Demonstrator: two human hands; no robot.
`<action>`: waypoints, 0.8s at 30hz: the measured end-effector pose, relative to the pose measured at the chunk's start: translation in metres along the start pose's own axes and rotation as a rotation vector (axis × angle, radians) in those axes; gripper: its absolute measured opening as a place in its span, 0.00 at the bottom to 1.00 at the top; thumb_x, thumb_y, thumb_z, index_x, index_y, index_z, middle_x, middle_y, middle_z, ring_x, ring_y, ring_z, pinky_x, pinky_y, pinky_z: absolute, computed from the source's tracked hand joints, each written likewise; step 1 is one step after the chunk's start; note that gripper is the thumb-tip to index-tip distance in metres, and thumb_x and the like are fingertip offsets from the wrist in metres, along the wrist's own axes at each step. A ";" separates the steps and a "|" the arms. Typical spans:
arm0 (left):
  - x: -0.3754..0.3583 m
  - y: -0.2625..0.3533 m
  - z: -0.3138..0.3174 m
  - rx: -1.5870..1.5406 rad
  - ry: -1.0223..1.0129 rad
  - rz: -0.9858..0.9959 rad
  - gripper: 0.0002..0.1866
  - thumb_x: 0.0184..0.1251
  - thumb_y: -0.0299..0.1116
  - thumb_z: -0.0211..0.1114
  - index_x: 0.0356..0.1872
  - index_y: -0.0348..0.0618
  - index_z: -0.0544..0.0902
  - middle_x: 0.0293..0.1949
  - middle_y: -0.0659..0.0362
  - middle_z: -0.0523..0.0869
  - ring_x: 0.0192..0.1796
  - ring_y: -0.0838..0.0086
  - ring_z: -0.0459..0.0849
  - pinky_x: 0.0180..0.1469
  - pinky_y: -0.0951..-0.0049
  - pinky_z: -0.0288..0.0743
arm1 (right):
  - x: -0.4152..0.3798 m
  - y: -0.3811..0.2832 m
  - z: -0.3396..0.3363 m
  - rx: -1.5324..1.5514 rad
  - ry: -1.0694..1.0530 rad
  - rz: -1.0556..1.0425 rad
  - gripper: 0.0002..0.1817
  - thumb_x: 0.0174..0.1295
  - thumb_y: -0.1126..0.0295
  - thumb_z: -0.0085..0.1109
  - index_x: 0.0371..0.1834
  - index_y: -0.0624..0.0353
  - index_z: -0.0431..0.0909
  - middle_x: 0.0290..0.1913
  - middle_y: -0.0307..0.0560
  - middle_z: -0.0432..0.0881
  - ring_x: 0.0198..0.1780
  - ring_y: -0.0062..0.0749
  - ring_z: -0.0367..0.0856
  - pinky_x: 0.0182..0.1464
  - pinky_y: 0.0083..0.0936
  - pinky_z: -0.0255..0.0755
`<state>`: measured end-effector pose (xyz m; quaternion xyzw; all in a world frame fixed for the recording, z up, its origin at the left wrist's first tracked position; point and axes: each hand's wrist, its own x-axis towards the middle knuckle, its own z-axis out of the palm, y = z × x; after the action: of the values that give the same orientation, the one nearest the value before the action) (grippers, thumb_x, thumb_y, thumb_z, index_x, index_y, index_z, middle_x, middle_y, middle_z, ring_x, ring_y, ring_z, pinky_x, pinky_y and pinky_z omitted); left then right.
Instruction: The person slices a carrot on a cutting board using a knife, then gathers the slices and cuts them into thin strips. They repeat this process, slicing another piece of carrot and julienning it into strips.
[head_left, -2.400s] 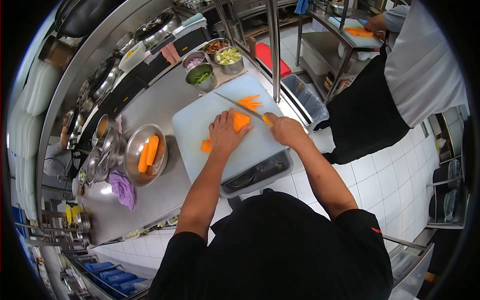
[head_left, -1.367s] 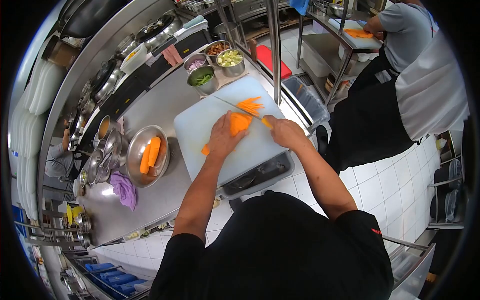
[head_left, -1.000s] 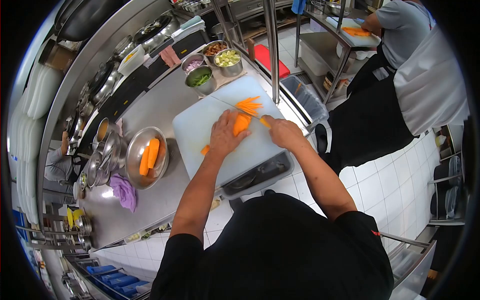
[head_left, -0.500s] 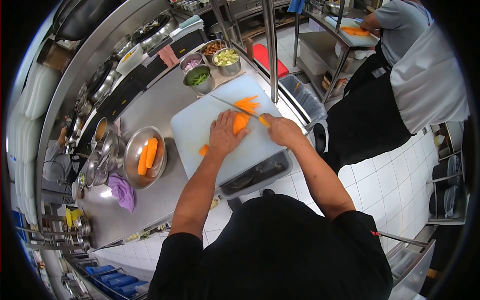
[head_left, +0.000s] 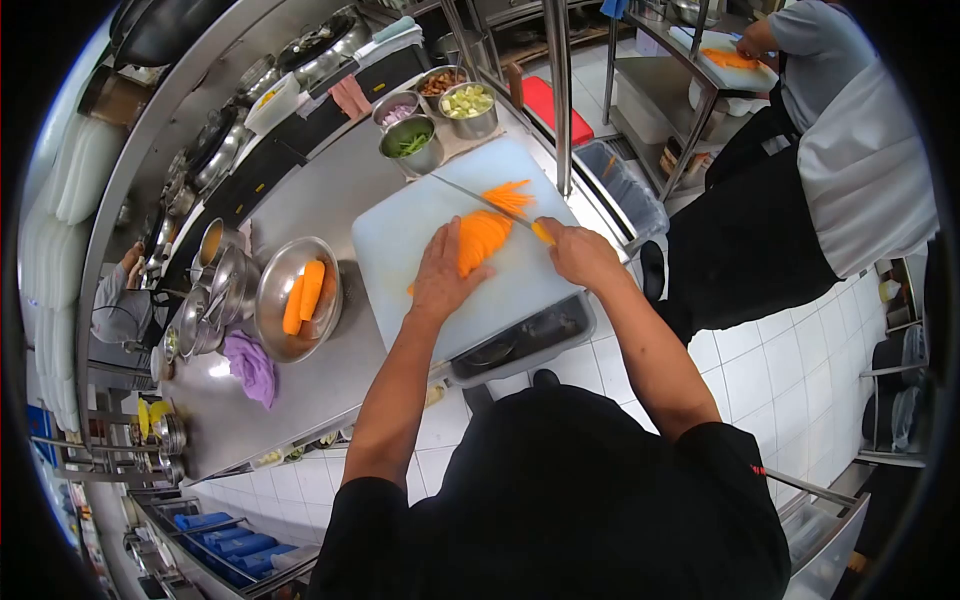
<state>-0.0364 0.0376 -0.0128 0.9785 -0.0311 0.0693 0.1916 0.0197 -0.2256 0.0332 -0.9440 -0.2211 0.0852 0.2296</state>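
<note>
My right hand point(head_left: 586, 257) grips the yellow handle of a kitchen knife point(head_left: 480, 198), whose long blade points to the far left across a white cutting board point(head_left: 385, 245). Beneath the blade is a fanned row of thin carrot slices point(head_left: 482, 240). My left hand point(head_left: 440, 282) lies against the near left side of these slices, thumb and fingers holding them in place. Thin carrot strips point(head_left: 512, 195) lie loose on the far side of the blade. A small orange piece shows partly beside my left hand.
A steel bowl point(head_left: 272, 340) with peeled carrots point(head_left: 312, 288) stands left, near a purple cloth point(head_left: 250, 368). Behind the board are metal pots of greens point(head_left: 410, 146), pale cubes point(head_left: 467, 101) and chopped onion. A grey bin point(head_left: 525, 345) sits below. Another person point(head_left: 770, 230) works at right.
The carrot under my left hand was a compact block and is now spread into a fan of slices. The whole view has shifted slightly; the knife stays in my right hand.
</note>
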 end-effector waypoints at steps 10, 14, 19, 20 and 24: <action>0.001 0.009 -0.006 0.020 0.088 0.018 0.57 0.62 0.63 0.71 0.84 0.44 0.52 0.79 0.40 0.63 0.80 0.47 0.62 0.80 0.54 0.60 | 0.000 0.004 0.005 0.018 0.041 -0.009 0.28 0.65 0.72 0.53 0.72 0.55 0.73 0.46 0.64 0.88 0.51 0.58 0.87 0.54 0.50 0.78; 0.010 0.002 0.012 0.037 0.101 0.029 0.52 0.64 0.60 0.72 0.81 0.43 0.59 0.78 0.41 0.66 0.80 0.49 0.64 0.80 0.56 0.60 | 0.000 0.005 0.007 0.018 0.040 -0.014 0.29 0.65 0.72 0.52 0.72 0.55 0.74 0.46 0.64 0.88 0.51 0.58 0.87 0.55 0.50 0.78; 0.011 -0.003 0.018 0.105 0.117 0.071 0.45 0.67 0.60 0.69 0.76 0.42 0.70 0.75 0.40 0.70 0.75 0.47 0.69 0.78 0.55 0.63 | 0.000 0.007 0.012 -0.003 0.059 -0.038 0.29 0.65 0.72 0.52 0.72 0.54 0.73 0.45 0.64 0.88 0.50 0.58 0.87 0.54 0.50 0.79; 0.011 -0.002 0.017 0.096 0.130 0.082 0.43 0.67 0.60 0.69 0.75 0.42 0.71 0.74 0.40 0.70 0.75 0.47 0.70 0.78 0.54 0.64 | 0.000 0.007 0.013 -0.005 0.055 -0.039 0.29 0.65 0.71 0.53 0.73 0.55 0.72 0.45 0.65 0.88 0.50 0.59 0.87 0.54 0.50 0.78; 0.011 0.004 0.017 0.112 0.157 0.069 0.41 0.68 0.59 0.68 0.75 0.44 0.72 0.73 0.39 0.71 0.74 0.44 0.70 0.77 0.51 0.64 | 0.002 0.009 0.014 -0.012 0.043 -0.041 0.30 0.65 0.70 0.55 0.73 0.55 0.70 0.44 0.65 0.88 0.49 0.60 0.87 0.54 0.51 0.78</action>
<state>-0.0243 0.0268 -0.0254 0.9776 -0.0456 0.1539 0.1359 0.0213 -0.2264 0.0162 -0.9423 -0.2357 0.0587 0.2305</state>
